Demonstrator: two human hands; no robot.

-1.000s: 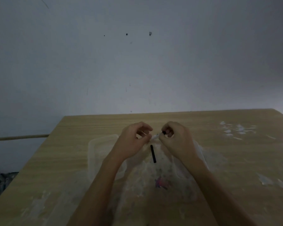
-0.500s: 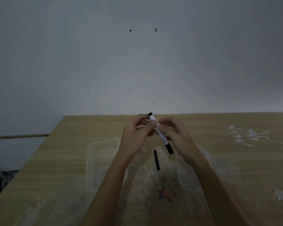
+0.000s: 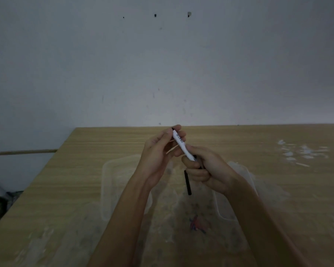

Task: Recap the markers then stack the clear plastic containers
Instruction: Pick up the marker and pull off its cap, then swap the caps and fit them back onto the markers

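dim grey wall rises behind a pale wood-grain worktop (image 3: 69,170), and the scene is dark enough that detail is scarce. above the middle of it, the left hand (image 3: 158,157) pinches the upper half of a slim white marker with a printed barrel (image 3: 180,143) between thumb and fingertips, a narrow grip closed on the barrel. the right hand (image 3: 206,170) curls around the marker's lower end, its grip closed there on something dark, most likely the black cap, though the fingers hide the join. the marker's long axis runs diagonally, from a dark tip up and away near the left fingertips down toward the right palm. the coming move, as i judge it, turns on that axis: the cap must travel straight along the barrel, and the right hand sits at the end that needs it.

just below the hands, a thin black stick-like piece (image 3: 187,183) lies on the worktop, pointing roughly toward the person; whether it is a cap or a second marker i cannot tell. two clear plastic rectangular containers lie side by side, unstacked: a left container (image 3: 112,170) and a right container (image 3: 245,176), both partly hidden by the forearms and hard to trace. a small red and blue smudge (image 3: 197,224) shows nearer the person; white scuffs (image 3: 301,151) mark the far right.
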